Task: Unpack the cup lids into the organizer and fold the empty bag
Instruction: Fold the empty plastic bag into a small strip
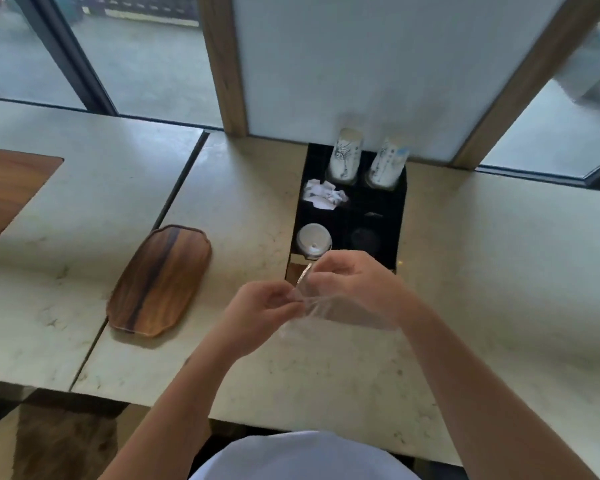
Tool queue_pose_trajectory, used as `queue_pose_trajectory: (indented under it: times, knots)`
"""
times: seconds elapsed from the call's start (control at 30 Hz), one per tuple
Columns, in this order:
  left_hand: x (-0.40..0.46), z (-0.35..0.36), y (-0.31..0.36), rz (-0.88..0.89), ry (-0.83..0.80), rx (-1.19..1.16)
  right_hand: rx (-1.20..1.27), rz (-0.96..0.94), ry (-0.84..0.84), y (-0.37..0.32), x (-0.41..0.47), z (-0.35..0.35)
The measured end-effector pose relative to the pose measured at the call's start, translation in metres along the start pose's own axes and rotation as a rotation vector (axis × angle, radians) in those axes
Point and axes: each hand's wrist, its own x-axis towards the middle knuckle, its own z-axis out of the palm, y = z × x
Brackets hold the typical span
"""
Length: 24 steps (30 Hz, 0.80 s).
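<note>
Both hands meet above the pale stone counter (326, 375), just in front of the black organizer (390, 216). The left hand (260, 308) pinches the near edge of a clear plastic bag (326, 311) between thumb and fingertips. The right hand (352, 284) curls round the bag from the other side, its fingers closed on the film and on a thin disc that shows edge-on at the bag's mouth (304, 273) (most likely a cup lid, though the blur leaves that unsure). The bag hangs limp and see-through between the two hands, clear of the counter.

The organizer stands against the white wall panel (361, 64). In its near left compartment sits a stack of white cup lids (313, 239), just beyond the right hand's fingertips. The near right compartment holds something dark and round (364, 237), hard to make out. Behind the white lids lies a heap of small white packets (324, 195), and at the back two stacks of printed paper cups (345, 157) stand side by side, leaning slightly.

To the left, well apart from the organizer, a wooden tray (160, 282) lies flat on the counter, beside a dark seam between slabs. The right hand and bag hide the organizer's front edge.
</note>
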Motion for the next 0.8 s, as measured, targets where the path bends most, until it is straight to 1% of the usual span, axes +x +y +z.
queue_pose_trajectory:
  times: [0.07,0.17,0.27,0.37,0.47,0.53,0.6,0.63,0.73,0.8]
  knots:
    - [0.006,0.011,0.002,0.014,-0.018,0.036,0.065,-0.012,0.091,0.011,-0.012,-0.008]
    - [0.013,0.024,0.004,0.009,-0.057,0.042,0.080,0.000,0.215,0.025,-0.027,-0.015]
    - [0.019,0.033,0.003,-0.021,-0.057,0.012,0.125,0.041,0.324,0.038,-0.039,-0.021]
    - [0.023,0.039,-0.001,-0.051,-0.024,-0.027,0.175,0.053,0.406,0.047,-0.047,-0.024]
    - [0.029,0.045,-0.001,-0.091,0.030,-0.106,0.221,0.066,0.519,0.054,-0.049,-0.023]
    - [0.032,0.048,0.002,-0.099,0.064,-0.227,0.292,0.084,0.588,0.060,-0.049,-0.022]
    - [0.035,0.049,0.006,-0.116,0.072,-0.368,0.382,0.100,0.597,0.062,-0.048,-0.022]
    - [0.037,0.049,0.008,-0.126,0.066,-0.413,0.407,0.098,0.571,0.063,-0.049,-0.023]
    - [0.043,0.051,0.013,-0.115,0.030,-0.448,0.429,0.071,0.460,0.058,-0.052,-0.029]
    - [0.048,0.052,0.018,-0.091,0.031,-0.436,0.448,0.040,0.426,0.054,-0.051,-0.036]
